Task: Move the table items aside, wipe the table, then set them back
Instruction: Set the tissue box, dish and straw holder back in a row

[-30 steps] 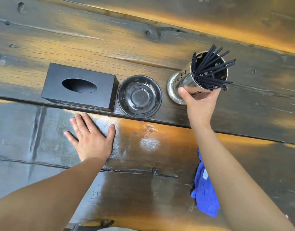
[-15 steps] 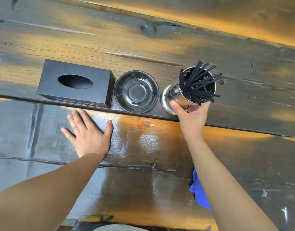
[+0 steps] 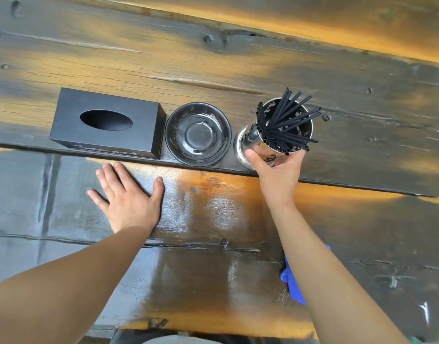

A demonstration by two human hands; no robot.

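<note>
Steel holder (image 3: 253, 145), upright with straws (image 3: 288, 120) fanning right, gripped by right hand (image 3: 278, 170); left hand (image 3: 129, 199) flat, spread.

Blue cloth (image 3: 293, 286): mostly hidden beneath the right forearm; only a strip shows
Metal holder (image 3: 250, 142): near side covered by the right hand (image 3: 278, 172); lower wall hidden
Tissue box (image 3: 106, 122): front-face lettering blurred, unreadable; contents not discernible
Table (image 3: 213, 58): cut off at left and top edges
Both forearms: cut off by the bottom edge
</note>
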